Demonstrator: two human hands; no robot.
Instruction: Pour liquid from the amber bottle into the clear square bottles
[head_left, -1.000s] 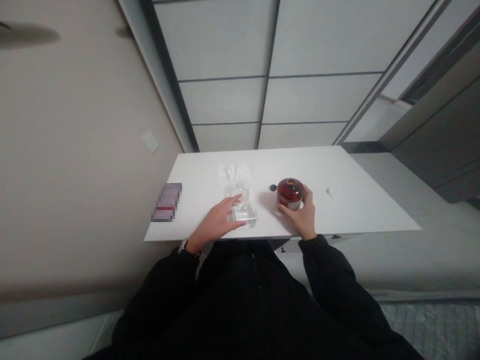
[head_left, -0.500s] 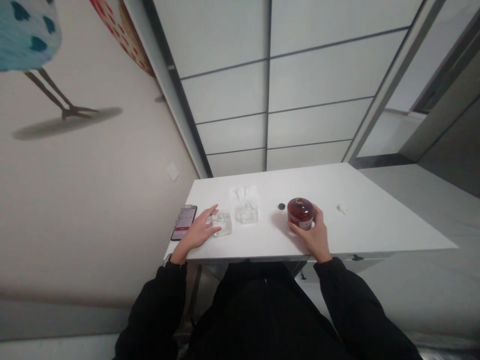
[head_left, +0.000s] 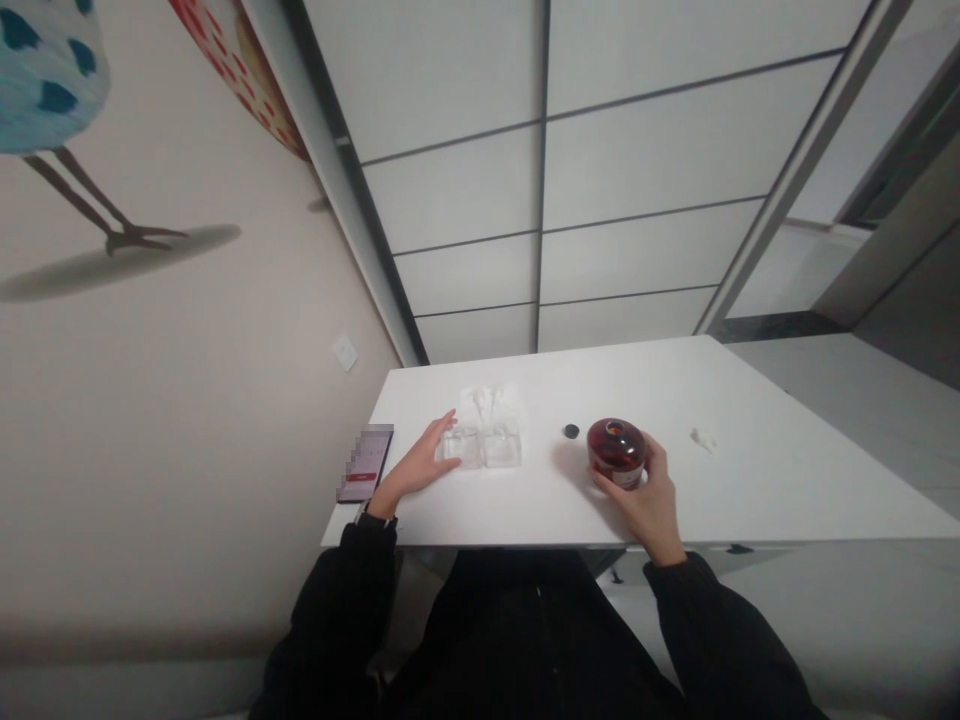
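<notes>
A round glass bottle of dark red-amber liquid is in my right hand, fingers wrapped round its right side and thumb across the front. Its mouth shows uncapped, and a small black cap lies on the table to its left. My left hand curves round the left side of a clear square glass, thumb in front and fingers behind. Right beside that glass stands a second clear square glass. I cannot make out any liquid in either.
Behind the glasses, a clear, whitish item lies on the white table. A phone rests at the table's left edge by the wall. A crumpled white scrap is to the right of the bottle. White panelled doors rise behind the table.
My left hand has moved the left glass to the right, closing the gap to the second glass. The right hand still holds the bottle. The camera view has shifted slightly.
</notes>
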